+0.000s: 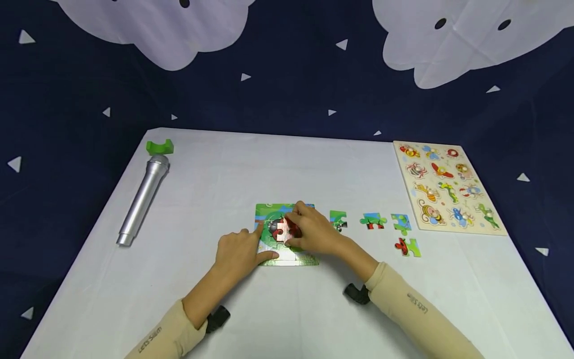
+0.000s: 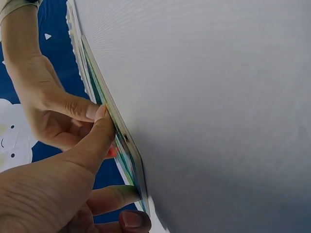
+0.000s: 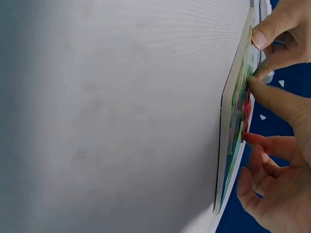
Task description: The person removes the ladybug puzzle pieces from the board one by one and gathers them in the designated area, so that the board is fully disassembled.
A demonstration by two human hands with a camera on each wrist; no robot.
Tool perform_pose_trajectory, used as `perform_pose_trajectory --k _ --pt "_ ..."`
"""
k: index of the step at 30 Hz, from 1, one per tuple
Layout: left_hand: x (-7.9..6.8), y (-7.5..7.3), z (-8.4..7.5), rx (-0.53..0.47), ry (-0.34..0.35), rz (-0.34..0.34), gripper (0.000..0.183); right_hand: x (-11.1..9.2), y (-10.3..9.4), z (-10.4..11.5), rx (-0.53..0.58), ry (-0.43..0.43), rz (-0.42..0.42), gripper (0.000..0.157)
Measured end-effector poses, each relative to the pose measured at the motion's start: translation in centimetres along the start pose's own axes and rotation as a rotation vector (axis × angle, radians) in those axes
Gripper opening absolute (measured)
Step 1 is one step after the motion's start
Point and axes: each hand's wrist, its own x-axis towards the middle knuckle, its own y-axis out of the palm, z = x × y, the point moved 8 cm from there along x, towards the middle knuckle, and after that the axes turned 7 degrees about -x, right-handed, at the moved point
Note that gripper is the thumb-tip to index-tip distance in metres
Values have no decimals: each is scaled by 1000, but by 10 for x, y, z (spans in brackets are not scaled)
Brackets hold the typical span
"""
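Note:
A small jigsaw board [image 1: 289, 260] with a ladybug picture lies in the middle of the white table, partly filled with pieces. My right hand [image 1: 316, 232] pinches a dark red jigsaw piece [image 1: 293, 230] between thumb and fingers over the ladybug's body. In the right wrist view, that thumb and a fingertip reach down to the board's face. The left hand [image 1: 237, 253] rests at the board's left side, index finger straight along the edge and thumb laid on the lower left part. The right hand hides the board's right side in the head view.
Several loose jigsaw pieces [image 1: 373, 221] lie to the right of the board. Beyond them is a wooden insect knob puzzle [image 1: 414, 192]. At the left lie a silver microphone [image 1: 144, 202] and a green curved block [image 1: 160, 147]. A dark cloth [image 1: 287, 94] hangs behind the table.

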Motion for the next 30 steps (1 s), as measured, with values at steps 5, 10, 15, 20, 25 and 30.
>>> perform_pose_trajectory --k 5,10,15,20,25,30 --pt "0 0 0 -5 8 -13 90 2 5 -4 70 -6 42 66" --pt "-1 1 1 -7 7 -13 88 1 3 1 13 -9 2 65" --pt "0 2 1 -14 6 -13 90 -2 -1 7 -90 -3 -63 64" --pt "0 3 0 -17 5 -15 89 -3 5 -3 -36 67 -13 70" --pt "-1 2 -2 -17 12 -20 88 -4 7 -6 -34 74 5 73" --pt "-1 2 -1 -14 7 -18 87 -2 4 -4 -54 47 -9 67"
